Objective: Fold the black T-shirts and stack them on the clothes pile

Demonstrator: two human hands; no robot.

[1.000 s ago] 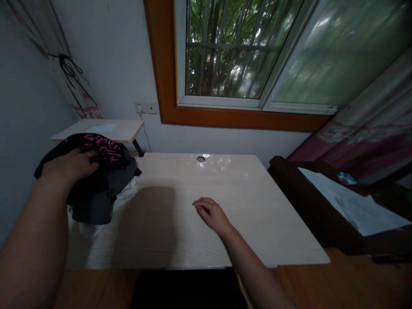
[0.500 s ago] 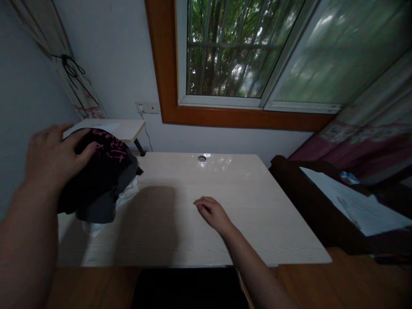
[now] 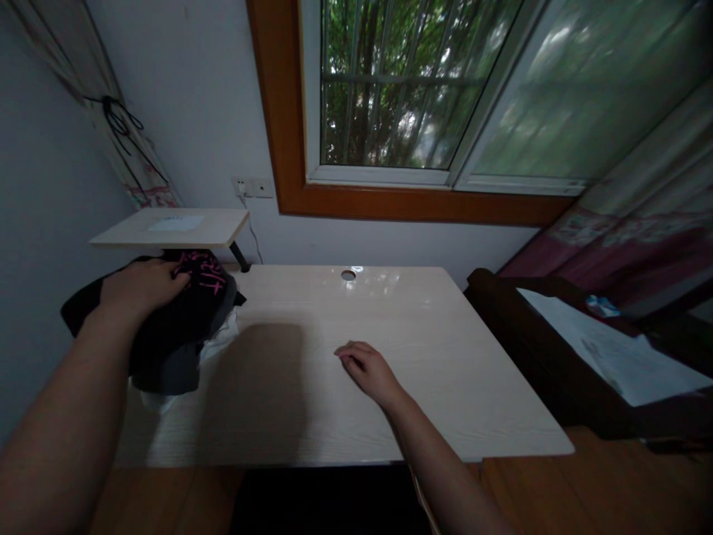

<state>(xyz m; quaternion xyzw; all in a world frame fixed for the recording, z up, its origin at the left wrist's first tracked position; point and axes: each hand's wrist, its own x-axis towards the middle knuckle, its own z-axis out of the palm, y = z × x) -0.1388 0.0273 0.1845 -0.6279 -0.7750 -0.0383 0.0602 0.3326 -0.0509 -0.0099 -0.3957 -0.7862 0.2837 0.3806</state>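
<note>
My left hand (image 3: 145,286) lies on top of a black garment (image 3: 167,319) with pink lettering, palm down, its thumb apart from the fingers. Some fingertips are hard to see against the dark cloth. Beneath this garment, a dark grey cloth (image 3: 174,371) and a bit of white cloth (image 3: 221,336) stick out from the heap at the table's left end. My right hand (image 3: 365,365) rests on the bare tabletop near the middle, its fingers curled in together, and nothing shows in it.
The pale wooden table (image 3: 423,342) has a round cable hole (image 3: 348,275) near its back edge. A raised shelf (image 3: 217,227) with a paper (image 3: 177,223) stands at back left. Right of the table is a dark brown piece of furniture (image 3: 535,357) bearing a white sheet (image 3: 607,349).
My left hand has moved down and right onto the heap from above its left side. The black garment now lies lower, uncovering the shelf. My right hand has stayed put.
</note>
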